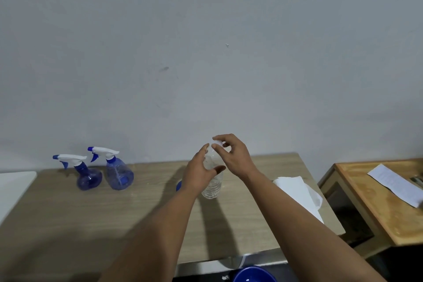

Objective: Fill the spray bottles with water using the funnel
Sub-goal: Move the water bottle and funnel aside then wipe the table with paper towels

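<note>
A clear plastic water bottle [212,186] stands upright near the middle of the wooden table [91,208]. My left hand [199,171] grips its upper body. My right hand [231,155] pinches the white cap [217,144] on top with thumb and fingers. Two blue see-through spray bottles with white-and-blue trigger heads stand at the back left: a rounder one [88,177] and a taller one [119,174] right beside it. A small blue object [179,186], mostly hidden behind my left wrist, lies on the table; I cannot tell what it is.
A white cloth or paper [297,190] lies on the table's right side. A second wooden table [375,208] with a paper sheet [396,183] stands to the right. A blue basin rim [254,275] shows below the table's front edge. A white surface [13,187] sits at far left.
</note>
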Available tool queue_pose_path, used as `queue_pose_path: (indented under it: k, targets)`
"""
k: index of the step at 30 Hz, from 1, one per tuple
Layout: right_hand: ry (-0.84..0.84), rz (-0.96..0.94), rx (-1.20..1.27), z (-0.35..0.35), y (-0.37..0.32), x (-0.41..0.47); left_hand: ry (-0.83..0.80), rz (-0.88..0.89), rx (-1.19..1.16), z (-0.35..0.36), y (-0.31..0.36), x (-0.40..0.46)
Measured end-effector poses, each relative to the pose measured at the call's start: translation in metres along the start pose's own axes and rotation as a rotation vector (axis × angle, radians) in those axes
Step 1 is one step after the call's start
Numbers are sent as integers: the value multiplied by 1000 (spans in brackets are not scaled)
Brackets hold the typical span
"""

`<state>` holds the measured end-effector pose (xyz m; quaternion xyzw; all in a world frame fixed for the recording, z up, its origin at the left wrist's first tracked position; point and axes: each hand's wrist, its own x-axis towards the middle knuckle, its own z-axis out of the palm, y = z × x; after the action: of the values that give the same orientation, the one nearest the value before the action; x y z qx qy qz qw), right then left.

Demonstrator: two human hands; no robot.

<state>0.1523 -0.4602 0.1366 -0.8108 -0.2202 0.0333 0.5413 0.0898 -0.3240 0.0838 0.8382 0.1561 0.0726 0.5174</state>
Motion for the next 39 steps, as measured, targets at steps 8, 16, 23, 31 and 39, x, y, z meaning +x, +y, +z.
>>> queue_pose_path:
  k: [8, 16, 23, 31, 39]
  targets:
    - [40, 33, 12, 4, 0, 3, 23, 24, 3, -2, -1, -1]
    - [115, 18, 37, 15, 13, -4, -8, 3, 23, -5, -4, -2]
    - [48, 152, 79, 39, 44, -27, -79, -55, 212, -26, -68, -9]
    - [95, 235, 106, 74, 98, -34, -110, -186, 430, -30, -151, 13]
    - [143, 237, 123, 92, 114, -26, -49, -82, 503, -18, -172, 29]
